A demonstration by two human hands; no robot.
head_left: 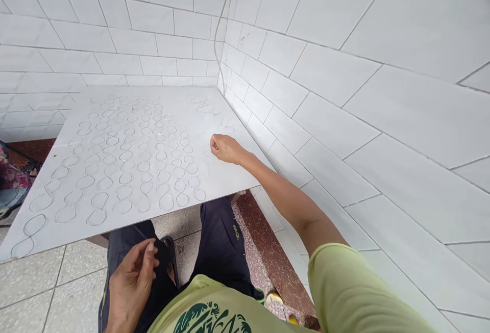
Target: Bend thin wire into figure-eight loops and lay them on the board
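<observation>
a white tabletop (220,185) bears rows of thin figure-eight loops (144,172) and wavy strands (210,112).

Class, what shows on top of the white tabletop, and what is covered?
Rows of thin figure-eight loops, plus wavy lines near the tiled wall. The right hand hides whatever lies directly beneath it.

Left of the right fingers (216,145), thin dark-grey twisted loops (144,172) pattern the flat white tabletop (222,185) with columns of figure 8s. Beyond, glossy white rectangular wall tiles (168,17) carry grey joint lines. Right of the left fingers (146,261): dark navy cloth trousers (218,236), yellow-lettered, and a lime-green short-sleeved shirt (333,282) printed with dark-green leaves (191,315). Left of them, grey speckled stone floor tiles (76,295).
</observation>
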